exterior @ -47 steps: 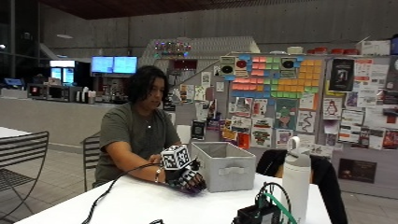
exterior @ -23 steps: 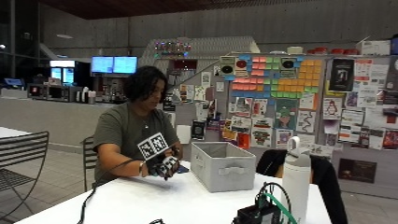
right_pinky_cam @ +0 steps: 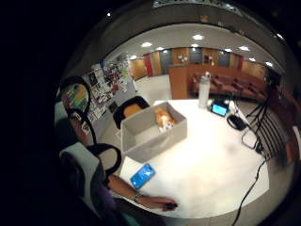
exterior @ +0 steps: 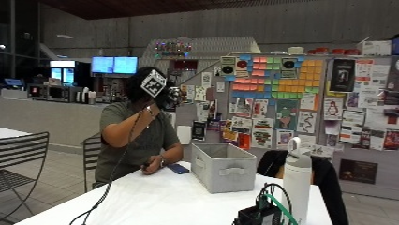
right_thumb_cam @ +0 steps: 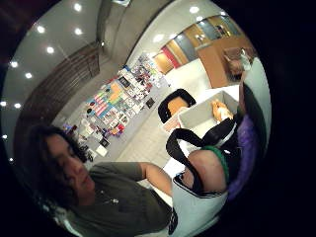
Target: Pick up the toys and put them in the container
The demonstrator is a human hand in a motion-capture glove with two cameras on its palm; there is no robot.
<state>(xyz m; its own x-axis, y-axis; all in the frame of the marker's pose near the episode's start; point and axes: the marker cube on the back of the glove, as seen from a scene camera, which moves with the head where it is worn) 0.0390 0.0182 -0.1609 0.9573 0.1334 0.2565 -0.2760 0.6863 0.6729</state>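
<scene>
1. White table (exterior: 162, 201) fills the lower part of the outside view, with a wall of posters and coloured notes behind it and a person seated at the left.
2. At face height, left of centre, the gloved right hand (exterior: 163, 97) is up in the air. The thumb-side palm view shows a purple toy (right_thumb_cam: 249, 143) right against the palm, so the hand appears to be gripping it. From outside its colour is lost against the glove.
3. Lower down, the bare left hand (exterior: 150, 165) rests on the table edge. The little-finger view shows a small dark thing at its fingertips, and I cannot tell what it is.
4. Just beside that hand lies one blue phone (exterior: 178, 168).
5. One grey fabric container (exterior: 223, 166) with a side handle stands at centre frame, next to the phone.
6. From outside its inside is hidden. Both palm views look in and show one orange-and-white toy (right_pinky_cam: 163, 118) lying at one end.
7. At lower right stand one white bottle (exterior: 297, 180) and a black device (exterior: 259, 215) with green cables.
</scene>
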